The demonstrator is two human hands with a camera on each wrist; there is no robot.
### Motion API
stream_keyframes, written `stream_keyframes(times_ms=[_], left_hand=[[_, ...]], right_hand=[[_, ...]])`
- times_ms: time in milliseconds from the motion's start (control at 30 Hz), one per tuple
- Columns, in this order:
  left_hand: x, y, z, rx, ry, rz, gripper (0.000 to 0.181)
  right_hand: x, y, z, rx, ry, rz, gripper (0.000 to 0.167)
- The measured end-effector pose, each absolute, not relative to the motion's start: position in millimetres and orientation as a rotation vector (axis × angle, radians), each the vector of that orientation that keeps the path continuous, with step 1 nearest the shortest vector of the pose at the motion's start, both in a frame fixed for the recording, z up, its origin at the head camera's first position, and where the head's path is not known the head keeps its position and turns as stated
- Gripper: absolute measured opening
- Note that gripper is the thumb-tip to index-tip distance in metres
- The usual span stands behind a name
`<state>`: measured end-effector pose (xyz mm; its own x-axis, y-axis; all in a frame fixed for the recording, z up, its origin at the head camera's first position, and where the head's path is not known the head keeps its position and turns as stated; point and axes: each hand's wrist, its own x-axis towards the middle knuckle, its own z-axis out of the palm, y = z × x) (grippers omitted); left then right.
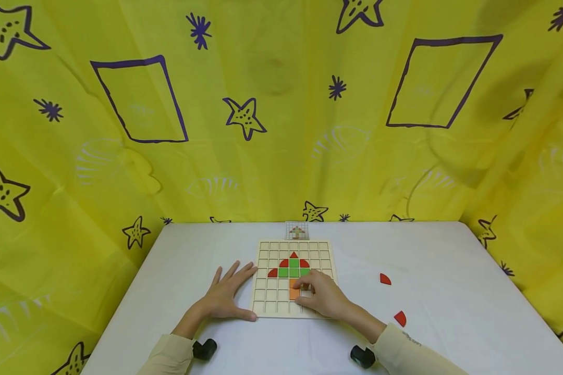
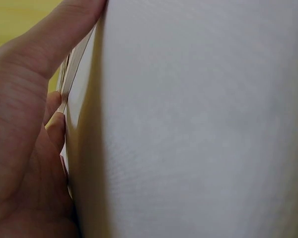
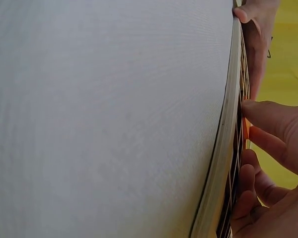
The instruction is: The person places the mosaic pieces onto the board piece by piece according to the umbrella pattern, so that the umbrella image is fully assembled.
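Observation:
A pale wooden grid board [image 1: 271,307] lies on the table, with red, green and orange pieces set in its squares. Green squares [image 1: 294,263] form the middle of the figure, and a red triangle [image 1: 294,255] tops it. My right hand [image 1: 326,297] is over the board's lower right part, its thumb and index finger pinching an orange square [image 1: 294,295] in the column below the green ones. The right wrist view shows orange [image 3: 246,128] between those two fingertips. Fingers spread, my left hand [image 1: 225,297] rests against the board's left edge.
Two loose red quarter-circle pieces, one farther back [image 1: 385,279] and one nearer [image 1: 401,318], lie right of the board. A small pattern card [image 1: 297,230] stands behind it. The white table [image 1: 192,245] meets a yellow patterned curtain [image 1: 281,172].

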<state>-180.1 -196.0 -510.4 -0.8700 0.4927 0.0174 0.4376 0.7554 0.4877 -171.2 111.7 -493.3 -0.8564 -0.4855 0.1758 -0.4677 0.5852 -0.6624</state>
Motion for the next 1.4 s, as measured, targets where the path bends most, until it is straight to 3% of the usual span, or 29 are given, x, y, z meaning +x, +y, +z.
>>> stream_keyframes(times_ms=[400, 767, 1400], left_hand=[[-182, -195, -507, 0.708, 2.807, 0.707, 0.117], [-183, -196, -511, 0.706, 2.811, 0.703, 0.118], [-183, -196, -512, 0.701, 2.809, 0.689, 0.119]], right_hand=[[-171, 113, -492, -0.877, 2.781, -1.149, 0.017], [-173, 124, -489, -0.909, 2.627, -1.200, 0.025], [-186, 214, -454, -1.040, 2.792, -1.105, 0.032]])
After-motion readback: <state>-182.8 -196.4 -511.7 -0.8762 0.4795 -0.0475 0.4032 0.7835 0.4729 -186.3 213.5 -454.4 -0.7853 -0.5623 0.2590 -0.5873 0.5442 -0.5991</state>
